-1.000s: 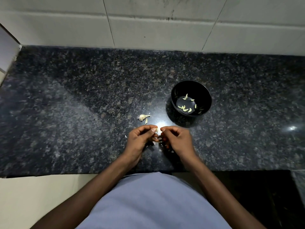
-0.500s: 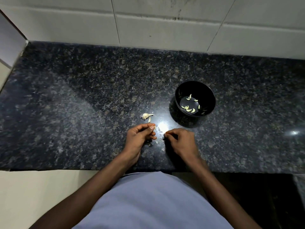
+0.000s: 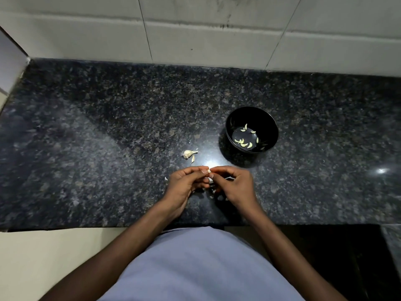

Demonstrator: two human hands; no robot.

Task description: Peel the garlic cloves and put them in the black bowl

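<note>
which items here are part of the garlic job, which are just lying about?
Job:
left hand and right hand, both pinching one garlic clove
black bowl with peeled cloves
garlic bulb remnant

Lying about:
skin scraps on granite counter

We look all over and find no words, numbers, labels or signs to read. The black bowl (image 3: 251,129), the dark speckled bench (image 3: 108,137) and the pale wall tiles (image 3: 195,40) have no writing on them.
</note>
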